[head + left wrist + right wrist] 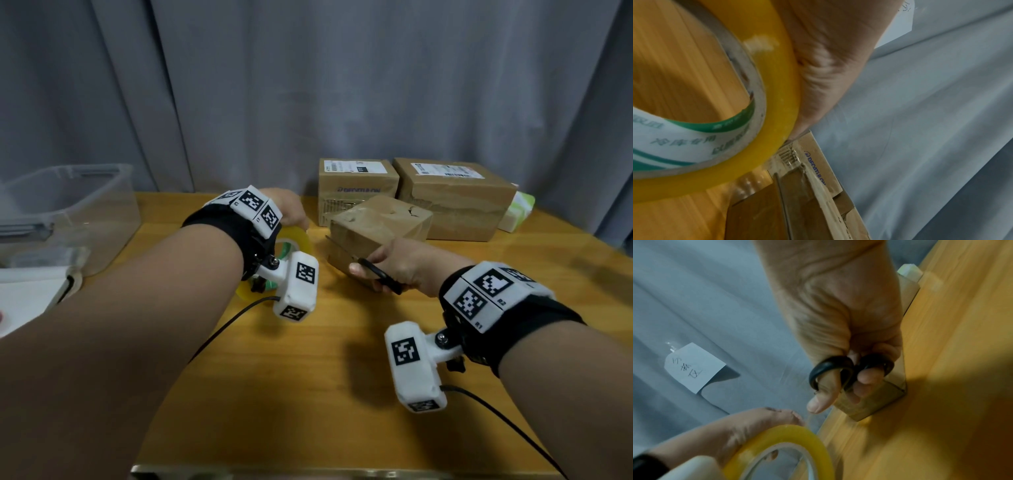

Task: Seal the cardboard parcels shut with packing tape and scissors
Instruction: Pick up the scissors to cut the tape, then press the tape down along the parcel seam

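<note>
A small, creased cardboard parcel (pixel 383 222) sits tilted on the wooden table (pixel 308 377). My left hand (pixel 287 209) grips a yellowish roll of packing tape (pixel 298 238) just left of the parcel. In the left wrist view the roll (pixel 777 97) fills the frame, and a glossy stretch of tape (pixel 748 183) seems to run from it to the parcel (pixel 813 203). My right hand (pixel 394 263) holds black-handled scissors (pixel 380 277), thumb and fingers through the loops (pixel 830 368). The blades (pixel 339 248) lie against the parcel's near left face.
Two larger taped boxes (pixel 356 185) (pixel 455 202) stand behind the parcel, against a grey curtain. A green-and-white pack (pixel 517 209) lies at the far right. A clear plastic bin (pixel 68 209) and white papers (pixel 27 294) occupy the left side.
</note>
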`<state>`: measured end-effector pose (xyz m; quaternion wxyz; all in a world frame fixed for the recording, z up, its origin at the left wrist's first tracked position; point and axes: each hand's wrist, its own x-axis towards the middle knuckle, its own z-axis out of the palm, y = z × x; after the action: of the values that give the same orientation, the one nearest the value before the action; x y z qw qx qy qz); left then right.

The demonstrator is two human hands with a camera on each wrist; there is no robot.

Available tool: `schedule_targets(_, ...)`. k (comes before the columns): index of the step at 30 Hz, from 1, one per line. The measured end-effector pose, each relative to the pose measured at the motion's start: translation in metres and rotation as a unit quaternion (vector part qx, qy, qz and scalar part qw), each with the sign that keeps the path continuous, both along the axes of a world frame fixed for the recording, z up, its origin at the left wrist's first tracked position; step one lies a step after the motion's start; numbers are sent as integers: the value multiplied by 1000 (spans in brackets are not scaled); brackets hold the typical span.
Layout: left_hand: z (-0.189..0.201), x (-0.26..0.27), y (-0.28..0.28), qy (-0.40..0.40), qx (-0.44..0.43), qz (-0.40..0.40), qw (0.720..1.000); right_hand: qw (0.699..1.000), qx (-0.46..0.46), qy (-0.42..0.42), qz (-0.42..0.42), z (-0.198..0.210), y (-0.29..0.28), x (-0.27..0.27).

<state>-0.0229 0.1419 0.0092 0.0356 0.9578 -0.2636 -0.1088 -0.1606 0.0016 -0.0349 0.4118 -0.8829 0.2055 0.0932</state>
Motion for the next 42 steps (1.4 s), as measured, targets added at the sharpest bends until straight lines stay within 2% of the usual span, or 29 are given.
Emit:
schedule_targets(3, -4, -3, 7, 5, -62, -2, 998, 994, -87, 46, 50, -4, -2, -3)
schedule_targets(6, -7, -5, 20, 11, -183, 8, 983, 974, -183, 101, 92, -9, 3, -4)
schedule_targets(8, -10, -6, 30, 0, -251, -2, 968, 966, -205, 118, 105, -13, 7, -5)
schedule_targets(11, -12, -6, 44, -17, -293, -16, 956, 962, -223, 112, 109, -16, 9, -5)
schedule_targets(14, -12, -2, 52, -33, -307, -13, 951, 941, -298, 115, 112, -13, 11, 4)
schedule_targets(16, -11, 1, 55, -50, -314, -5, 948, 943, -312, 85, 78, -1, 13, 11)
schedule_targets(18, -10, 7, 54, -65, -325, -1, 943, 965, -263, -12, 7, 17, 15, 22)
schedule_targets(20, -12, 11, 51, -67, -350, -8, 934, 951, -268, -149, -46, 30, 18, 38)
schedule_targets(21, -14, 12, 48, -69, -361, -14, 930, 937, -295, -183, -43, 33, 20, 49)
schedule_targets(22, -18, 13, 46, -70, -370, -17, 926, 928, -323, -183, -20, 34, 22, 61)
schedule_targets(24, -23, 13, 39, -70, -386, -21, 920, 919, -375, -111, 36, 30, 25, 83)
schedule_targets(27, -27, 17, 31, -69, -385, -28, 920, 927, -370, -7, 52, 22, 28, 104)
schedule_targets(29, -28, 22, 27, -66, -371, -28, 926, 918, -389, 37, 66, 13, 27, 110)
schedule_targets(39, -27, 26, 17, -32, -364, -29, 930, 838, -515, -12, 181, -8, 16, 88)
schedule_targets(42, -26, 24, 19, -27, -369, -25, 929, 843, -497, -25, 203, -8, 11, 82)
